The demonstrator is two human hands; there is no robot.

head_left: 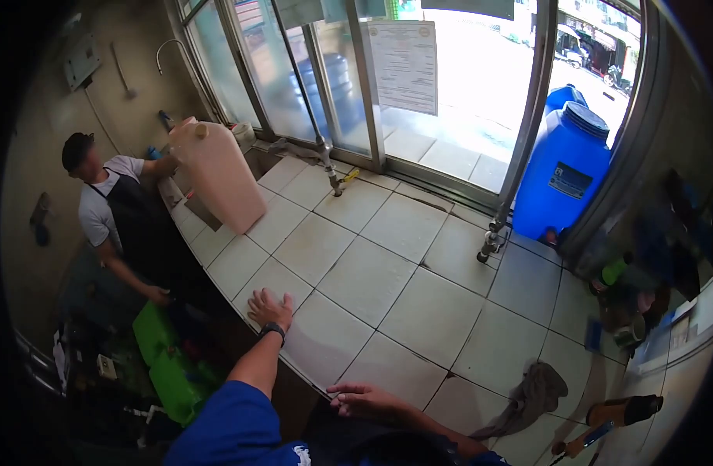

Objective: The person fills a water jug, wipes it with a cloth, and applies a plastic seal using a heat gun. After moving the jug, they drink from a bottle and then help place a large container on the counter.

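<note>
My left hand [269, 307], with a dark band at the wrist, lies flat on the white tiled counter [368, 279] near its front edge. Its fingers are spread and hold nothing. Lower down, my right hand [364, 399] rests at the counter's edge with fingers stretched out and nothing visible in them. Beyond my left hand, a large pale pink plastic container [223, 175] stands on the counter, and a co-worker [131, 210] in a dark apron has one hand at its upper side.
A blue plastic drum [564, 175] stands by the open doorway at right. Two pipe valves [334, 182] rise from the counter's back. A crumpled grey cloth [531, 396] and an orange-and-black tool [624, 410] lie at right. Green containers [166, 357] are below at left.
</note>
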